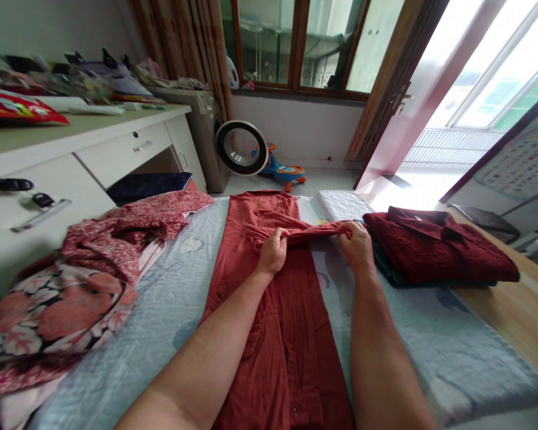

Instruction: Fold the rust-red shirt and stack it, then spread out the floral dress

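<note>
A rust-red buttoned shirt lies lengthwise on the pale blue quilted bedspread, its body narrowed to a long strip. My left hand pinches a gathered part of its sleeve near the middle of the garment. Out to the right, my right hand grips the sleeve's end, so the fabric stretches between both hands just above the bed. A button shows low on the shirt's front. Folded dark red clothing sits right of my right hand, on top of a dark green folded piece.
Crumpled floral clothes cover the bed's left side. Beyond them stands a cluttered white cabinet. A washing machine has its round door open, beside a blue and orange ride-on toy. At right is a wooden edge.
</note>
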The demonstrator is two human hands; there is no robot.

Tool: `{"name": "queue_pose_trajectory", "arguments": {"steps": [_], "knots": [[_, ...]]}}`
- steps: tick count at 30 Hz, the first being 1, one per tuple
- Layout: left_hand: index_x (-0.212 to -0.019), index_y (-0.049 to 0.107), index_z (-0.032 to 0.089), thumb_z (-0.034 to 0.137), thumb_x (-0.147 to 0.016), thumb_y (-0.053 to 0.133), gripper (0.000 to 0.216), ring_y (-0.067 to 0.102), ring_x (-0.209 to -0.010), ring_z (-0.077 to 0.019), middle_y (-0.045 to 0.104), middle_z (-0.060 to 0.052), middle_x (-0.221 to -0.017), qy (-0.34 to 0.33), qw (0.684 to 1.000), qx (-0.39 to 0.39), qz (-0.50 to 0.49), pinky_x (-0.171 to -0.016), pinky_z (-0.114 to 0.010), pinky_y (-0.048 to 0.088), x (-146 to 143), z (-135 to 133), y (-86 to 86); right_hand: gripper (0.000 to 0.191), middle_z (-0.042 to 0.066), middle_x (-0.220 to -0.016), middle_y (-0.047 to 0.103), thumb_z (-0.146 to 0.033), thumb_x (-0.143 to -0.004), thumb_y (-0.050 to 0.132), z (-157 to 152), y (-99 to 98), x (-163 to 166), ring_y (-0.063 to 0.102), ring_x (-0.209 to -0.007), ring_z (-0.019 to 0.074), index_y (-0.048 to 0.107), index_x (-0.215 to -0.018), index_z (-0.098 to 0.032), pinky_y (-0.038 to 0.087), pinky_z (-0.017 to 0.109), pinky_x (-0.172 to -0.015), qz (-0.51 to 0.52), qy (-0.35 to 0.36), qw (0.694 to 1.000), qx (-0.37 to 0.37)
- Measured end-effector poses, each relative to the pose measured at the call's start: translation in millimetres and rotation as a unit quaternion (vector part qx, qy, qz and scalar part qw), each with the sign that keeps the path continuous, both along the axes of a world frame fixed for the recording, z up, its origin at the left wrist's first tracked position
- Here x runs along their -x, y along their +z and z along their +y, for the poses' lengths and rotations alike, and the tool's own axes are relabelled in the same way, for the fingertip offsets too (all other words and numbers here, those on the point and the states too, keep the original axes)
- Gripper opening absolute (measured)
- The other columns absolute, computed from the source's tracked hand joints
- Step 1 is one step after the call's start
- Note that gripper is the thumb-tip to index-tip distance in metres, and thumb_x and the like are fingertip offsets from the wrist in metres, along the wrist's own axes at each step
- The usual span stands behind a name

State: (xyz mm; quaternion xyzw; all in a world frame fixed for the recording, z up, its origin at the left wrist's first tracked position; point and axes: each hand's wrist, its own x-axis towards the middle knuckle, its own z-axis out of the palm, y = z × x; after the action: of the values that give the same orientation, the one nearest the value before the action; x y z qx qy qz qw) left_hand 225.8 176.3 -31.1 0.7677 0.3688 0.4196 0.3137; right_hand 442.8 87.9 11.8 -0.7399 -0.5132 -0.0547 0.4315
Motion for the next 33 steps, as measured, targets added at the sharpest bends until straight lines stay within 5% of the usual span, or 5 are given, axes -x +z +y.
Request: {"name": "queue_pose_trajectory", "arguments": {"steps": [7,12,16,24,33], "knots": [[-0.097,0.060,0.020,0.011,-0.090,0.042,0.021,0.064,-0.093,-0.0173,0.068,-0.005,-0.098,-0.035,0.999,-0.021,-0.005,-0.087,-0.029,0.048,0.2,-1.2,1.4,0.029,0.006,-0.088,0.073,-0.020,-0.073,0.046,-14.6,28.7,5.5,0.063,-0.081,0.0193,0.074,-0.080,-0.019,0.046,0.027,-0.080,0.006,-0.025,0.998,0.063],[-0.080,0.065,0.020,0.010,-0.082,0.047,0.020,0.061,-0.087,-0.0183,0.066,-0.004,-0.087,-0.063,0.984,-0.097,0.133,-0.084,-0.031,0.047,5.9,-6.5,8.7,0.018,0.008,-0.065,0.068,-0.012,-0.067,0.054,-16.1,32.4,1.3,0.063,-0.070,0.0199,0.065,-0.053,-0.018,0.044,0.026,-0.069,0.006,0.011,0.946,0.325],[-0.070,0.066,0.019,0.024,-0.086,0.053,0.021,0.061,-0.083,-0.0207,0.067,-0.005,-0.083,-0.072,0.947,-0.160,0.270,-0.085,-0.037,0.043,8.3,-11.7,13.1,0.019,0.007,-0.056,0.065,-0.019,-0.068,0.058,-16.5,29.3,3.9,0.060,-0.057,0.0190,0.065,-0.050,-0.018,0.042,0.027,-0.059,0.041,0.032,0.918,0.393],[-0.097,0.067,0.022,0.019,-0.093,0.047,0.021,0.058,-0.101,-0.0221,0.068,-0.007,-0.100,-0.048,0.944,-0.204,0.253,-0.097,-0.039,0.038,8.0,-9.6,16.4,0.036,0.011,-0.126,0.064,-0.021,-0.080,0.049,-12.2,13.3,1.5,0.055,-0.114,0.0290,0.073,-0.107,-0.019,0.041,0.040,-0.096,-0.100,-0.111,0.976,0.160],[-0.108,0.065,0.020,0.025,-0.086,0.057,0.025,0.052,-0.112,-0.0310,0.062,-0.013,-0.113,0.067,0.937,-0.127,0.318,-0.097,-0.046,0.039,15.0,-3.3,10.8,0.033,0.019,-0.108,0.065,-0.022,-0.079,0.054,-9.9,-8.8,4.2,0.055,-0.105,0.0353,0.073,-0.105,-0.016,0.040,0.049,-0.090,-0.112,-0.146,0.943,0.277]]}}
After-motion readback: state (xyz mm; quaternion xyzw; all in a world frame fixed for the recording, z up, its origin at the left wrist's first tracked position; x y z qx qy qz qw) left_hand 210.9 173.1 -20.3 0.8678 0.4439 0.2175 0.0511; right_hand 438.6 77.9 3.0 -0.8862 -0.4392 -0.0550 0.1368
